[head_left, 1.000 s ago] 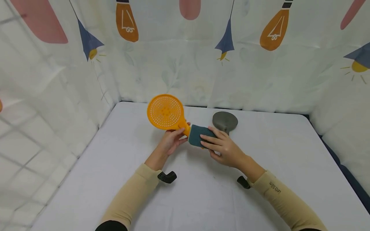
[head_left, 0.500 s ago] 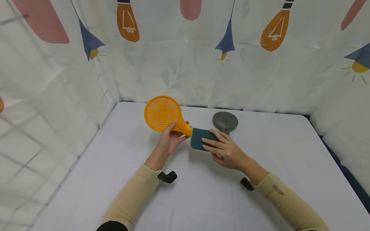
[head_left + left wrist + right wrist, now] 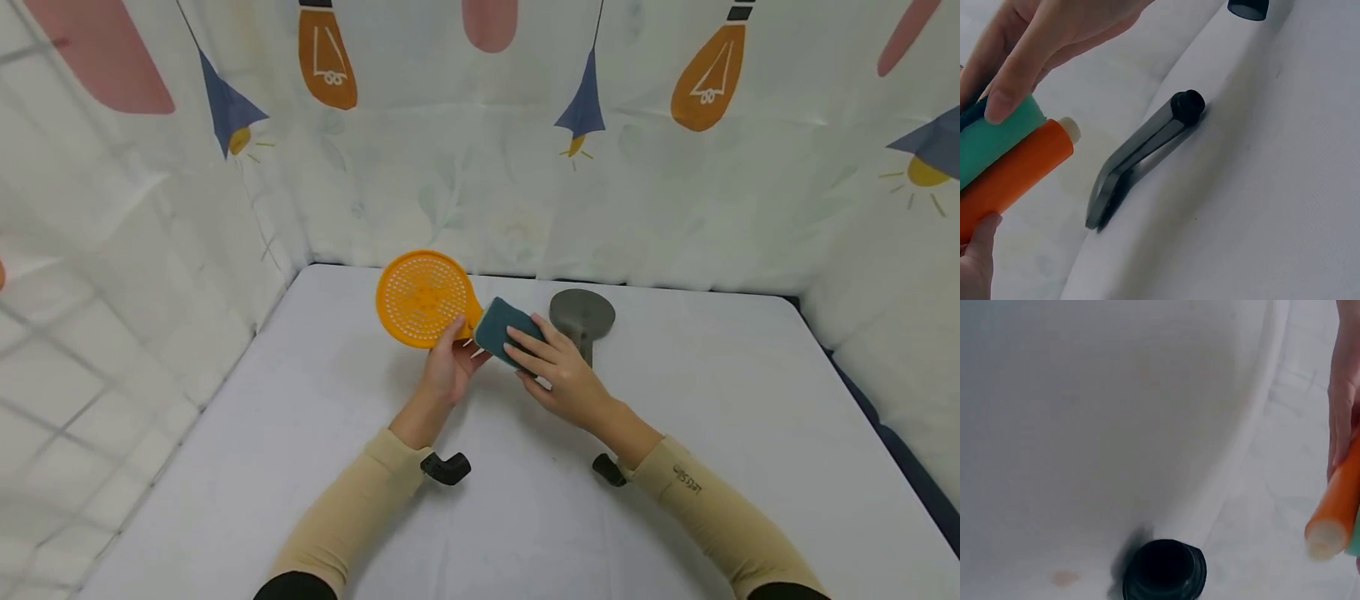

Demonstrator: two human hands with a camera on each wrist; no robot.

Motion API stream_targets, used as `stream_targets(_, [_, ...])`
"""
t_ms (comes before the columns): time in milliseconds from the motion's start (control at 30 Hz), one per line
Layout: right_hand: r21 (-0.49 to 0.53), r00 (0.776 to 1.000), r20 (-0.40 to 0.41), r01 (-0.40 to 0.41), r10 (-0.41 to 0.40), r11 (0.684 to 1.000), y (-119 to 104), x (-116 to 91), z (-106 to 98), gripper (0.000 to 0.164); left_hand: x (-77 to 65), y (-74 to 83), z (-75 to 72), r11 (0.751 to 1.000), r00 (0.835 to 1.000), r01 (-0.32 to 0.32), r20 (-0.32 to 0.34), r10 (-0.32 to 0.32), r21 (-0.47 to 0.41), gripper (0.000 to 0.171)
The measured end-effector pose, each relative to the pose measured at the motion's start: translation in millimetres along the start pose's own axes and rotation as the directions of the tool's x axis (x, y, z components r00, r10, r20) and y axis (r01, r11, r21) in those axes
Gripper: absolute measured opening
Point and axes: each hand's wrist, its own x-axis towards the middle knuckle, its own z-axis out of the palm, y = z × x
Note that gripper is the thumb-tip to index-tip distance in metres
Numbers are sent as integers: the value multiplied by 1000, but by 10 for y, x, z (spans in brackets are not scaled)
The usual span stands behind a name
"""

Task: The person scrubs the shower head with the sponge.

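Note:
My left hand (image 3: 448, 371) grips an orange perforated paddle (image 3: 423, 298) where its round, hole-filled head meets the handle. In my right hand (image 3: 562, 379) is a sponge (image 3: 506, 329) with a dark teal scouring side and a light green foam side. The sponge lies along the paddle's handle, hiding most of it in the head view. From the left wrist, the green foam (image 3: 1010, 134) shows against the orange handle (image 3: 1029, 169), which ends in a pale stub. Both things are held above the table.
Behind my right hand, a grey shower head (image 3: 582, 315) lies on the white-covered table (image 3: 540, 517); its black threaded end (image 3: 1188, 106) points toward me. Printed fabric walls (image 3: 465, 183) stand behind the table and at its sides.
My right hand and the sponge first slid slightly right along the handle, then went back up and left toward the paddle's head, tilting the sponge. My left hand has shifted slightly and keeps its hold.

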Motion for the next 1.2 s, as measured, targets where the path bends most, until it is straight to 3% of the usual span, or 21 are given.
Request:
stream_targets(200, [13, 991, 89, 104, -105, 994, 189, -99, -142, 44, 6, 118, -77, 1000, 999, 27, 26, -26, -8, 43])
stream_targets(333, [29, 987, 82, 138, -139, 990, 289, -172, -140, 34, 12, 182, -137, 999, 998, 36, 53, -38, 30, 46])
stream_targets(567, [22, 986, 80, 146, -148, 989, 221, 36, -3, 43, 5, 118, -143, 989, 990, 109, 75, -116, 99, 34])
stream_targets(700, [37, 980, 99, 172, -174, 984, 231, 11, -62, 34, 4, 147, -160, 996, 995, 80, 53, -83, 48, 33])
stream_targets(967, [28, 961, 127, 243, -244, 970, 288, -214, -150, 34, 29, 201, -216, 997, 999, 6, 36, -4, -72, 48])
stream_targets(1100, [43, 955, 136, 259, -262, 965, 232, -124, -137, 35, 30, 170, -217, 991, 1000, -21, 14, 23, -130, 49])
stream_targets(1200, [41, 952, 153, 261, -264, 964, 167, 28, -111, 42, 30, 149, -192, 992, 999, -30, 27, 33, -121, 47])
